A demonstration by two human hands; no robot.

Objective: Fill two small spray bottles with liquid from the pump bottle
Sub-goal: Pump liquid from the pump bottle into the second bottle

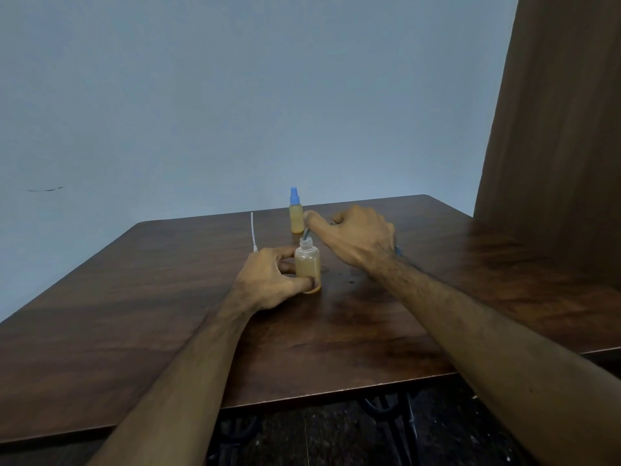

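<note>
An uncapped small spray bottle holding yellow liquid stands on the dark wooden table. My left hand grips its lower body between thumb and fingers. My right hand covers the pump bottle, which is almost wholly hidden; only a grey-blue nozzle shows, pointing down at the open neck, plus a bit of blue at the wrist. Behind stands a second small spray bottle, yellow-filled, with its blue spray cap on. A thin white dip tube rises behind my left hand.
Several dark wet drops lie on the tabletop just right of the open bottle. A brown curtain hangs at the right beside the table. A blue-grey wall runs behind the far edge. Metal table legs show below the near edge.
</note>
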